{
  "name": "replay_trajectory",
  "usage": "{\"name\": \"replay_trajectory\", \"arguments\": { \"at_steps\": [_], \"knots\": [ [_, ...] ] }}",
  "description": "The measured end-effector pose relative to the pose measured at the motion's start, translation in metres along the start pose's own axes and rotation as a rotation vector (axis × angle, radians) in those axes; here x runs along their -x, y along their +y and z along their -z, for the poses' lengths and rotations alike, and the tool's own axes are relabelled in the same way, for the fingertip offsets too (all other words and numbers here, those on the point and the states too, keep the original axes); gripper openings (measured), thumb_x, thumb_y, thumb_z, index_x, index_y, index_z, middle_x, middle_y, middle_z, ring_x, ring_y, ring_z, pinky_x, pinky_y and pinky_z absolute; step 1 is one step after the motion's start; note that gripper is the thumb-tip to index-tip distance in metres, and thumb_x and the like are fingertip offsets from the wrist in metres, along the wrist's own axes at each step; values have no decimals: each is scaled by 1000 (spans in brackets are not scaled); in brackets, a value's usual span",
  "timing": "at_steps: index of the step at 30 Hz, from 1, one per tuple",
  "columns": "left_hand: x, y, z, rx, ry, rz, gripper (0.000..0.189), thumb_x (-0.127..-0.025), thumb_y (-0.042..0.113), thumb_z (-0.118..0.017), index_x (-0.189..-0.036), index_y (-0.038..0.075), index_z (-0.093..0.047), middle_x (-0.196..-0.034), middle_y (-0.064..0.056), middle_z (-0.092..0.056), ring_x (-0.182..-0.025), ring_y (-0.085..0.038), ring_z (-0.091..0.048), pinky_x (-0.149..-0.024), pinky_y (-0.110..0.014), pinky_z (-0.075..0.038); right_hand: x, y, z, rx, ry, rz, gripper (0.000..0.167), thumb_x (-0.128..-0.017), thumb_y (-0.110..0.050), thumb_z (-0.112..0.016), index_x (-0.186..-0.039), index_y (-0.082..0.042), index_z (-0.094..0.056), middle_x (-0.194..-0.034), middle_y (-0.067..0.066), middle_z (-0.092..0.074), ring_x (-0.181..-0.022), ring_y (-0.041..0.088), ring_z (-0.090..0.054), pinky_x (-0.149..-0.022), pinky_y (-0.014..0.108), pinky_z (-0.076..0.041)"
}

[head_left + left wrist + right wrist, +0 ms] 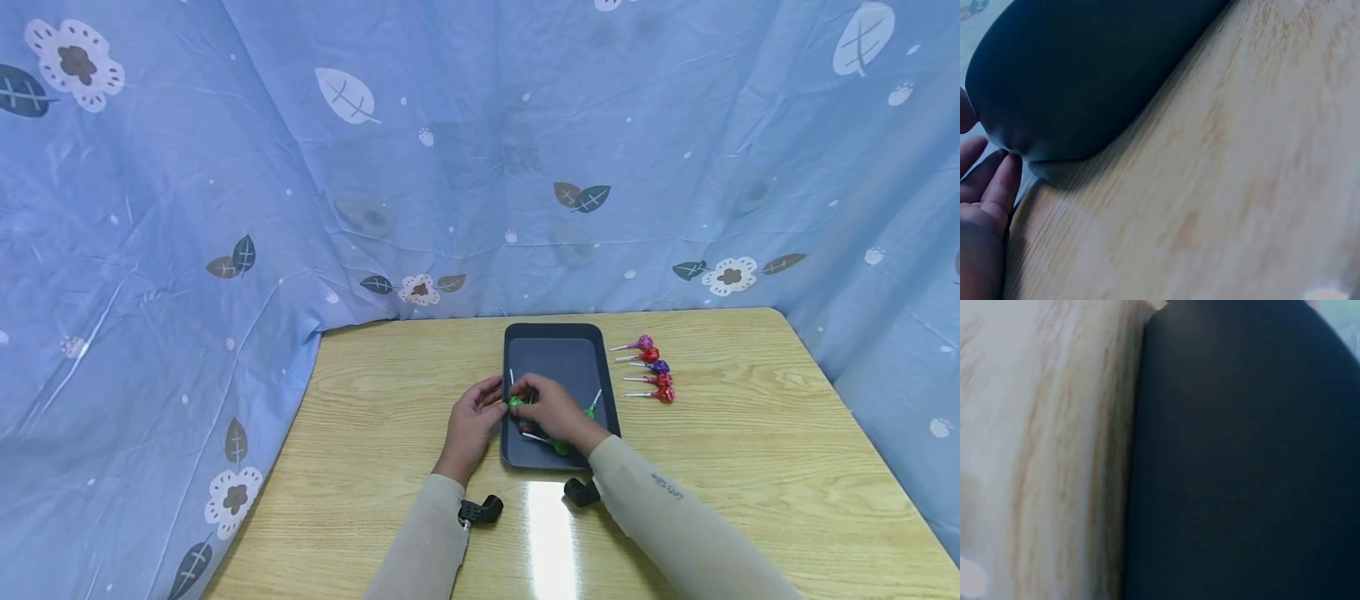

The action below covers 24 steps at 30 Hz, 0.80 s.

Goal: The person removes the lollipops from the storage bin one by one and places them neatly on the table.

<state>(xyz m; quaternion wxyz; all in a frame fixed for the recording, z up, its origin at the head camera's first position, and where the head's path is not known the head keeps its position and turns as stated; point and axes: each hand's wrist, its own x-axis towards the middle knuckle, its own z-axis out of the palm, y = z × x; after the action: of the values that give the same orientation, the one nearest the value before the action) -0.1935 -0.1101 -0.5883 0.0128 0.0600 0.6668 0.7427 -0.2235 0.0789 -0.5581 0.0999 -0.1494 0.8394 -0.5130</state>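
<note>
A dark grey tray [555, 358] holds several wrapped lollipops. Over its left side, my right hand [551, 408] pinches a green lollipop [514, 402] at the wrapped head, its white stick pointing away. My left hand [471, 421] is at the tray's left rim, thumb reaching toward that lollipop. In the left wrist view, the fingers [1004, 187] are fairly straight and touch the tray's outer wall [1085, 81]. Beneath and beside the right hand lie a dark red lollipop [525, 427] and green lollipops [561, 447], partly hidden. The tray wall [1241, 456] blocks the right hand in the right wrist view.
Right of the tray, several lollipops lie in a column, sticks to the left: a pink lollipop [643, 342], a purple lollipop [660, 367] and red lollipops [664, 394]. The wooden table [750, 433] meets a blue patterned curtain [480, 167] at the back and sides.
</note>
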Motion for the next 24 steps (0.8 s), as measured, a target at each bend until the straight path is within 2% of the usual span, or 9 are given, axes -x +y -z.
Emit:
{"name": "replay_trajectory", "arguments": {
  "at_steps": [5,12,16,24],
  "knots": [
    [0,1,-1,6,6,3,49,-104,2,-69,-151,-3,-58,-147,-19,-64,-138,-32,-60,-108,-30,-53,1,-2,4,-44,56,-3,19,-100,-8,-79,-118,-6,-72,-110,5,-70,-100,22,-65,-86,41,-56],
    [-1,1,-1,5,8,9,49,-103,-2,-67,-151,-4,-58,-147,-20,-64,-137,-34,-61,-108,-30,-53,2,-4,8,-155,95,-12,22,-101,-6,-77,-120,1,-69,-112,10,-69,-91,22,-70,-79,37,-62],
    [0,1,-1,-2,8,10,49,-103,-1,-67,-151,-4,-58,-148,-20,-63,-137,-34,-60,-108,-30,-53,2,-5,10,-218,99,-22,23,-100,-1,-74,-122,3,-69,-113,11,-69,-92,22,-72,-79,37,-63],
    [0,2,0,-18,10,20,49,-104,0,-67,-152,-1,-59,-148,-17,-63,-137,-31,-61,-108,-30,-53,3,-2,18,-200,147,-6,23,-101,-2,-74,-124,0,-70,-123,14,-66,-92,26,-67,-75,38,-58]
  ]
}}
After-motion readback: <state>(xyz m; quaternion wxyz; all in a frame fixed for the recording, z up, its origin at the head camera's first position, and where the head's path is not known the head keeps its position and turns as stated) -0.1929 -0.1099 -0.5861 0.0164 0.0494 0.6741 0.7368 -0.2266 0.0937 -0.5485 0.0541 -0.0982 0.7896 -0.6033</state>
